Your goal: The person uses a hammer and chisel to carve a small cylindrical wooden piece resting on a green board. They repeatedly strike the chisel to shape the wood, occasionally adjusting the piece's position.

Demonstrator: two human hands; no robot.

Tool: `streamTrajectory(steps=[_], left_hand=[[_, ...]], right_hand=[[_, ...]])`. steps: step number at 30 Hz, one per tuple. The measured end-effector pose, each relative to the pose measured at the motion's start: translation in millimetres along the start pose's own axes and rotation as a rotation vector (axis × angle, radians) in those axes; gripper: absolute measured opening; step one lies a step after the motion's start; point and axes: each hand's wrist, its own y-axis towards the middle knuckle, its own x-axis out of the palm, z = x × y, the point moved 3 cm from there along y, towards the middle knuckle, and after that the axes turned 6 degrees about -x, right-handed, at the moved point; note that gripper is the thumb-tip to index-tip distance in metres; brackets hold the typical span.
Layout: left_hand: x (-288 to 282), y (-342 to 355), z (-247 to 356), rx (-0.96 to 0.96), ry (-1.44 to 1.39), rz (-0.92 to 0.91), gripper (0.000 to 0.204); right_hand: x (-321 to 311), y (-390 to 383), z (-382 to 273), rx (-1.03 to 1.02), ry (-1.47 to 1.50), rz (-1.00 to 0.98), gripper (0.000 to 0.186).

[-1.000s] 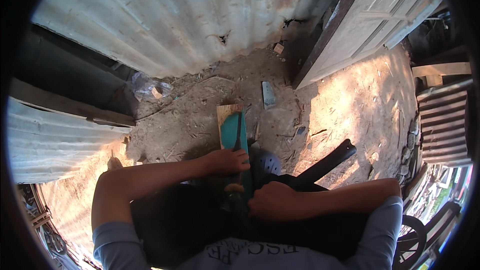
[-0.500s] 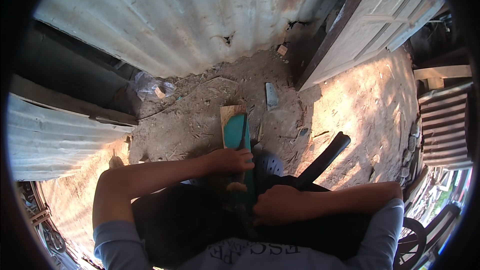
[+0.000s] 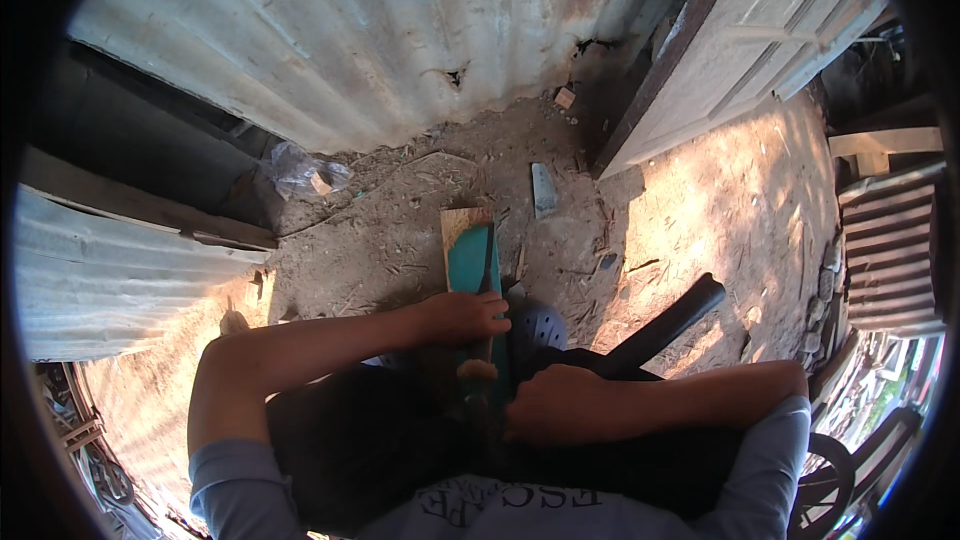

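A board [image 3: 466, 258], painted teal with bare wood at its far end, points away from me between my knees. Along its right side runs a long, thin dark blade-like strip [image 3: 489, 258]. My left hand [image 3: 468, 318] is closed around this strip, over the board. Just below that hand shows a tan, rounded piece [image 3: 477, 370], its kind unclear in shadow. My right hand [image 3: 560, 405] makes a fist beside the board's near end; what it grips is hidden. A thick black bar [image 3: 668, 324] sticks out past that hand, up and to the right.
A corrugated metal wall [image 3: 350, 50] stands ahead, with a panelled door [image 3: 730, 60] at the right. On the dirt floor lie a grey flat piece [image 3: 543, 190], a plastic bag [image 3: 295, 172] and wood scraps. A perforated clog [image 3: 540, 325] shows by the board.
My left hand has shifted slightly away from me along the board, and the tan piece moved the same way. The black bar's tip has swung a little right and down.
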Motion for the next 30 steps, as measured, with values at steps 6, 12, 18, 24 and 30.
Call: streamTrajectory(steps=[6, 12, 18, 24, 30], left_hand=[[1, 1, 2, 0.013, 0.029, -0.038, 0.013], [7, 0, 0, 0.056, 0.077, -0.048, 0.014], [8, -1, 1, 0.053, 0.102, -0.058, 0.014], [11, 0, -3, 0.033, 0.141, -0.066, 0.015], [19, 0, -13, 0.090, 0.189, -0.054, 0.013]], right_hand=[[4, 7, 0, -0.024, -0.045, -0.026, 0.033], [5, 10, 2, -0.054, -0.056, -0.014, 0.027], [-6, 9, -4, -0.049, -0.049, -0.069, 0.024], [6, 13, -1, -0.091, -0.073, -0.090, 0.023], [-1, 7, 4, -0.122, -0.092, -0.023, 0.025]])
